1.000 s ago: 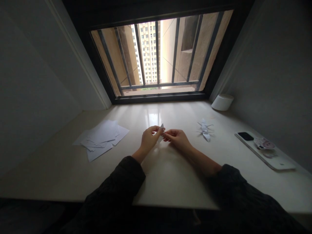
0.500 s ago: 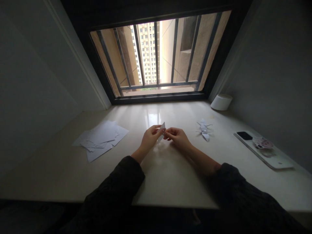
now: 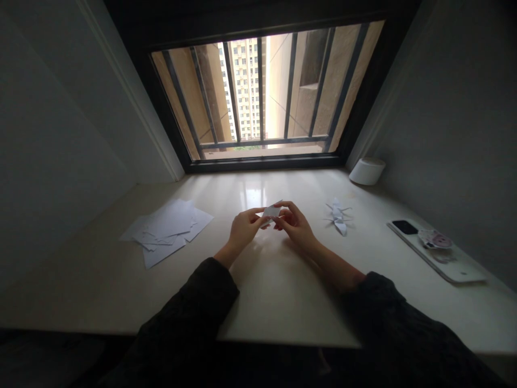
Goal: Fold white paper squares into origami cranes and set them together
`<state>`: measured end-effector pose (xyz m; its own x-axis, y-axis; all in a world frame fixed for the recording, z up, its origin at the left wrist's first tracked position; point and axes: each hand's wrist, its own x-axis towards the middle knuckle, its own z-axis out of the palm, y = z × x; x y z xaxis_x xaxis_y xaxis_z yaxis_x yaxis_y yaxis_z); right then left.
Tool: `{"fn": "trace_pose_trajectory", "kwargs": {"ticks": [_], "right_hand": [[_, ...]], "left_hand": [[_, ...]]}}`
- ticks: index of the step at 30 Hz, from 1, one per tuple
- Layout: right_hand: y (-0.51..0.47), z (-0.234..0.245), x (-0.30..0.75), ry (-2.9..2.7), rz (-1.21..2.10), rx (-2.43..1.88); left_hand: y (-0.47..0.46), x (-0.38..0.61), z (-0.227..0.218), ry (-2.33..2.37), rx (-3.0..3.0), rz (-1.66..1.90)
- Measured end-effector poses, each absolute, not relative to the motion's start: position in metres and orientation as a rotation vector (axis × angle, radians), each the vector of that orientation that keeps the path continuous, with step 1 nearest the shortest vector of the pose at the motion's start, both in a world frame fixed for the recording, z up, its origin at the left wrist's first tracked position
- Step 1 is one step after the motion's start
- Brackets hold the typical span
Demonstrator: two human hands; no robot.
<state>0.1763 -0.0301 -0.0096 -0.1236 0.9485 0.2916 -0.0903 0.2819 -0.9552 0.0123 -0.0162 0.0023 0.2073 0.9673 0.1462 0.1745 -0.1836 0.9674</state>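
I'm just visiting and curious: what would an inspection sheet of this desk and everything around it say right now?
Surface: pale glossy desk under a window, reflecting daylight.
Job's things: small folded white paper, pinched between both hands above the desk.
Clutter: loose stack of white sheets to the left; folded paper figure to the right; phone with a sticker, far right; white round container by the window corner.
Hands: left hand and right hand both grip the paper at their fingertips.
Cables: nothing seen.
Surroundings: barred window facing tall buildings; plain walls either side.
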Motion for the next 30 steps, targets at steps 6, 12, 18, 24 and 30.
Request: {"fn": "trace_pose_trajectory", "kwargs": {"ticks": [6,12,18,24,30], "right_hand": [[-0.0266,-0.0114,0.1802,-1.476,1.088,-0.896],[-0.0217,-0.0159,0.1809,-1.363,1.143,-0.912],[-0.0212,-0.0112,0.1842,-1.316,1.242,-0.836],[-0.0221,-0.0076,0.1858,-1.314,1.217,-0.845],[-0.023,-0.0068,0.1845,-1.318,1.21,-0.857]], "left_hand": [[-0.0159,0.0055,0.0066,1.265,1.761,1.063],[-0.0116,0.0048,0.0045,1.106,1.694,1.147],[-0.0129,0.0059,0.0085,0.926,1.594,1.161],[-0.015,0.0072,0.0084,0.896,1.677,1.19],[-0.0175,0.0088,0.0094,0.992,1.68,1.233]]}}
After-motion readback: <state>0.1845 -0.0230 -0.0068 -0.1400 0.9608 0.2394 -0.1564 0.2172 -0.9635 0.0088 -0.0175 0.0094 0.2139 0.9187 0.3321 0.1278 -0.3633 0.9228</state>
